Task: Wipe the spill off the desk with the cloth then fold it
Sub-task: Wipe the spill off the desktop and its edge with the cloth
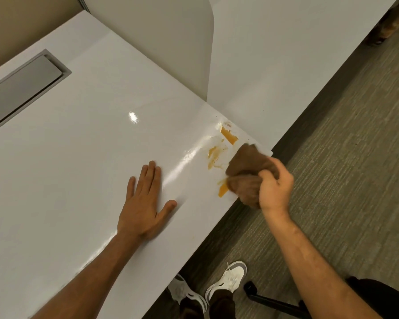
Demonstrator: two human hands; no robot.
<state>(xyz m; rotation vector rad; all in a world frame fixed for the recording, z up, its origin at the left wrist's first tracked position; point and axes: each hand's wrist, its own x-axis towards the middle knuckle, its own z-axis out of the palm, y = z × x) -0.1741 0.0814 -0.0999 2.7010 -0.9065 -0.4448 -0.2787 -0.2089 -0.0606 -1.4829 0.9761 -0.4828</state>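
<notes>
An orange-yellow spill [229, 136] lies in streaks on the white desk [78, 146] close to its right edge. More patches of it sit at the left of the cloth and by the desk edge. My right hand [274, 184] is closed around a bunched brown cloth [245, 168], which rests on the desk at the spill's right side, partly over the edge. My left hand [145, 201] lies flat on the desk, palm down, fingers apart, a little left of the spill.
A grey cable hatch [21, 88] is set into the desk at the far left. A white divider panel [171, 42] stands behind the desk. Grey carpet [343, 157], my white shoes [228, 282] and a black chair base [274, 300] are below the desk edge.
</notes>
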